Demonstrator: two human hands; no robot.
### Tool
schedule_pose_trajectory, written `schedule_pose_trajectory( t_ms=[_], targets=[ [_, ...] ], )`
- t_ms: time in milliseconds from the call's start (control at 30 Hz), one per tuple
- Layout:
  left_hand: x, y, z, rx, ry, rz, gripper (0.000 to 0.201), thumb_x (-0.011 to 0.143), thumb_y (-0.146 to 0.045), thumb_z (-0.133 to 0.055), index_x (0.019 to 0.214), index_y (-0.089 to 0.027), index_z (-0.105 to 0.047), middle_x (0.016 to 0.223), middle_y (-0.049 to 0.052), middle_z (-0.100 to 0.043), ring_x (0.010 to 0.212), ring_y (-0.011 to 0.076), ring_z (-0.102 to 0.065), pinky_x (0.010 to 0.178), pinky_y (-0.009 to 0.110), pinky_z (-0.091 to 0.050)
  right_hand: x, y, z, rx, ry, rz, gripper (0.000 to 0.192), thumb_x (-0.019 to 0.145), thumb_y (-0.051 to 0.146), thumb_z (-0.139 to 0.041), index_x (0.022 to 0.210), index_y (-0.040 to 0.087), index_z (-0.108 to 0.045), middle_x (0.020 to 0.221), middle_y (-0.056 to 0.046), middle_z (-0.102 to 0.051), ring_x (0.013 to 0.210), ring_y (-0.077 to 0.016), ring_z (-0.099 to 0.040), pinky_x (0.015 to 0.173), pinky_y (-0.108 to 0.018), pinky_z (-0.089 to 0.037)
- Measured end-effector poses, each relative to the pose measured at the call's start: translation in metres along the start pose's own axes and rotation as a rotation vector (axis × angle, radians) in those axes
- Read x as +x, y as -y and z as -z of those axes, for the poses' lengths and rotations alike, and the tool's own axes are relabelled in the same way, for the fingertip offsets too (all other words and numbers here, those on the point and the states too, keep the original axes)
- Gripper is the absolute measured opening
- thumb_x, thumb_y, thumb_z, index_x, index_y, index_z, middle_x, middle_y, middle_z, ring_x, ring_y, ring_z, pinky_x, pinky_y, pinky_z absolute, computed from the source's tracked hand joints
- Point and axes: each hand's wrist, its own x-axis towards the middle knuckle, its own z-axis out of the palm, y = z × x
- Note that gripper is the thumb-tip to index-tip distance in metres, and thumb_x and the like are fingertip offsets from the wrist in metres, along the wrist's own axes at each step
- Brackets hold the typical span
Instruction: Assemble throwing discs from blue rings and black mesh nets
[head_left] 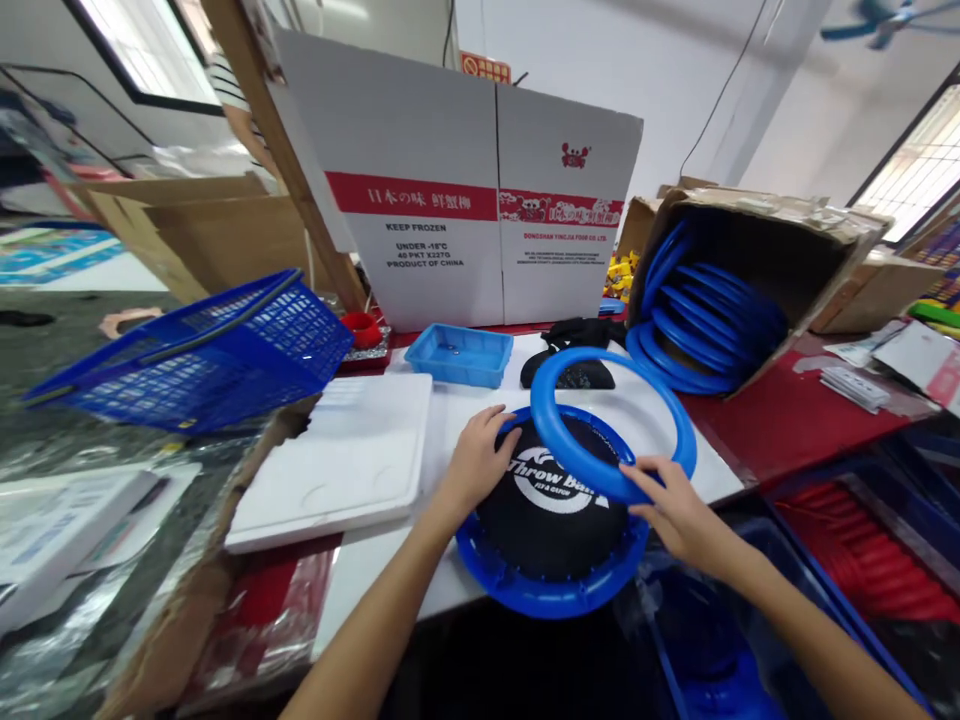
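Note:
A round blue frame with black fabric stretched inside it lies at the table's front edge; white print on the fabric reads "Throw Ball". My left hand rests on the frame's upper left rim, fingers curled over it. In my right hand, a smooth blue plastic ring is pinched by its lower edge, tilted above the frame's upper right part. Behind the ring sits some folded black cloth. To its left stands a shallow light-blue tray with small bits inside.
A cardboard box on its side holds several blue rings at the back right. White printed cartons form a wall behind. Left are a white foam slab and a tilted blue basket. Red parts fill a crate at right.

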Motion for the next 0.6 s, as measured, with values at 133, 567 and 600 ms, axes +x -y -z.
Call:
schedule_pose_trajectory(
  t_ms=[133,567,600],
  targets=[
    [-0.074,-0.044,0.039,-0.434,-0.013,0.176,0.030,0.107,-0.045,-0.065,0.123,-0.023,-0.076,0.129,0.011,-0.078,0.121,0.0277,-0.073,0.110,0.042,-0.057,-0.026,0.023,-0.024,0.109,0.088,0.001,0.066,0.105,0.016,-0.060,0.168,0.030,-0.046,0.143,-0.018,-0.063,0.129,-0.0334,-0.067,0.107,-0.052,-0.065],
    [-0.236,-0.037,-0.001,-1.160,0.455,0.694,0.068,0.106,-0.056,-0.069,0.167,-0.035,-0.049,0.164,0.015,-0.061,0.143,0.0340,-0.066,0.124,0.056,-0.047,-0.019,0.018,-0.021,0.192,0.131,-0.001,0.062,0.107,0.024,-0.064,0.165,0.040,-0.051,0.144,-0.014,-0.065,0.132,-0.0341,-0.068,0.110,-0.057,-0.063],
    [-0.230,-0.042,-0.002,-1.252,0.415,0.675,0.069,0.105,-0.057,-0.069,0.167,-0.034,-0.049,0.166,0.016,-0.058,0.147,0.0364,-0.063,0.127,0.059,-0.044,-0.019,0.019,-0.015,0.202,0.131,-0.009,0.062,0.107,0.025,-0.064,0.165,0.041,-0.051,0.145,-0.014,-0.065,0.133,-0.0341,-0.068,0.111,-0.056,-0.063]
  ],
)
